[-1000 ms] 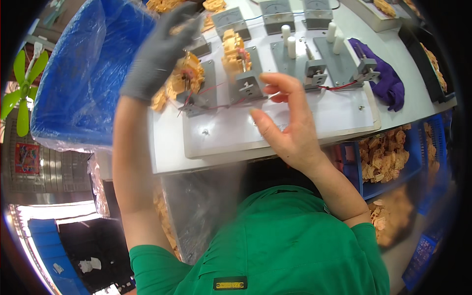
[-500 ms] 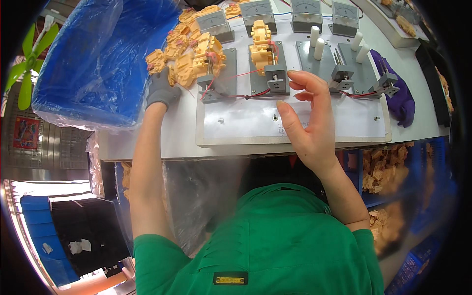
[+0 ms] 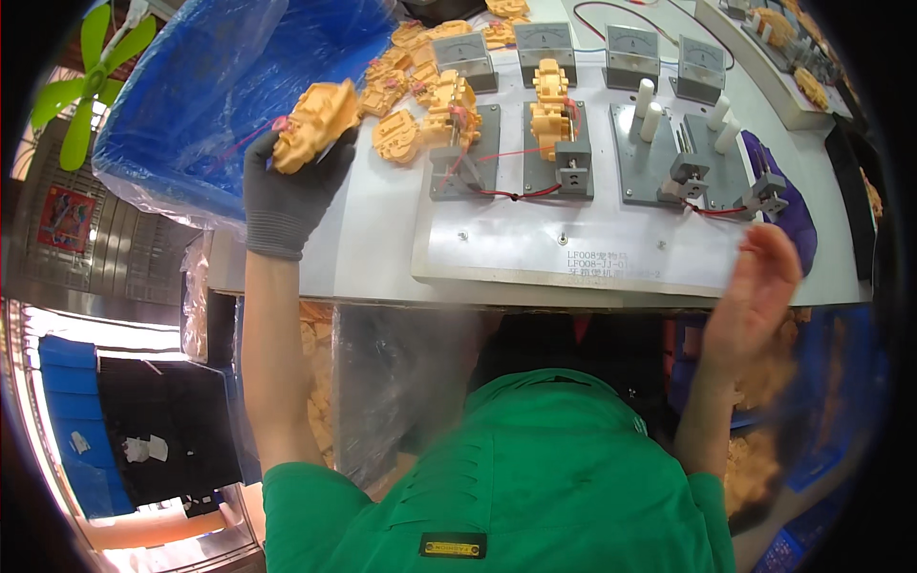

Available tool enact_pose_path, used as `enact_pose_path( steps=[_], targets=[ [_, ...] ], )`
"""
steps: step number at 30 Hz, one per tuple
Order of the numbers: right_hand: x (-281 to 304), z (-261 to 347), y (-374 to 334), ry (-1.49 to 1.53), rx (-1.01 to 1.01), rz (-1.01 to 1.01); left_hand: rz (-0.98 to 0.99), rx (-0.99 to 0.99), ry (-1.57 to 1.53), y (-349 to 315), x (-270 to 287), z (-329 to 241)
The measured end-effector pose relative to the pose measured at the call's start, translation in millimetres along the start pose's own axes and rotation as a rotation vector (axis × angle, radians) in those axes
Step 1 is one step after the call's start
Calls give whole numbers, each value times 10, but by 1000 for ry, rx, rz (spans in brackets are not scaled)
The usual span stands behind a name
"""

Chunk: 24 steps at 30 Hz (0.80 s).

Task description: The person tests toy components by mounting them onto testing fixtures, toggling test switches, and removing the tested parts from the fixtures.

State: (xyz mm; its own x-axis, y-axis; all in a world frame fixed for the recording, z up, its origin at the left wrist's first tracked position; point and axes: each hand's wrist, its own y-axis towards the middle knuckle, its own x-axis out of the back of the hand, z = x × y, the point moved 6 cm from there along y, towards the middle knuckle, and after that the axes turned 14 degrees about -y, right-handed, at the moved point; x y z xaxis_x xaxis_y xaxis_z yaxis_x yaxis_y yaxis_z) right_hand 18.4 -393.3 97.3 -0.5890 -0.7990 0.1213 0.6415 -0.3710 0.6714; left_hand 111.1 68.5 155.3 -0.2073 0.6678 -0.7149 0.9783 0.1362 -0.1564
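My left hand [image 3: 287, 205], in a grey glove, is raised by the blue bin and closed around a yellow plastic gearbox housing [image 3: 317, 124] with a bit of pink-red wire. My bare right hand [image 3: 759, 291] is over the table's front edge at the right, slightly blurred, with loosely bent fingers and nothing seen in it. Two grey test fixtures hold yellow housings: the left housing [image 3: 453, 107] and the right housing [image 3: 550, 110]. Red wire runs between these fixtures. Another yellow housing [image 3: 395, 137] lies on the table to the right of my left hand.
A blue bin [image 3: 205, 115] lined with clear plastic stands at the left. Several analog meters [image 3: 632, 55] line the back of the white board [image 3: 516, 250]. To the right are fixtures with white posts [image 3: 651, 122] and a purple cloth [image 3: 800, 205]. More housings [image 3: 387, 81] pile up behind.
My left hand has lifted a yellow housing off the pile and drawn it toward me. My right hand has moved from the middle fixture to the right and nearer. The view has shifted slightly.
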Motion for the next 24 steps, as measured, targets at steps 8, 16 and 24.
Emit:
enact_pose_path(
  steps=[8, 16, 24],
  targets=[
    [274, -428, 236, -134, -192, 35, 410, 480, -307, -6, -1159, 568],
    [257, -389, 304, -87, -192, 109, 545, 637, -168, 142, -1988, 1075],
    [281, -363, 293, -77, -128, 48, 545, 538, 239, 503, -2477, 1736]
  ],
)
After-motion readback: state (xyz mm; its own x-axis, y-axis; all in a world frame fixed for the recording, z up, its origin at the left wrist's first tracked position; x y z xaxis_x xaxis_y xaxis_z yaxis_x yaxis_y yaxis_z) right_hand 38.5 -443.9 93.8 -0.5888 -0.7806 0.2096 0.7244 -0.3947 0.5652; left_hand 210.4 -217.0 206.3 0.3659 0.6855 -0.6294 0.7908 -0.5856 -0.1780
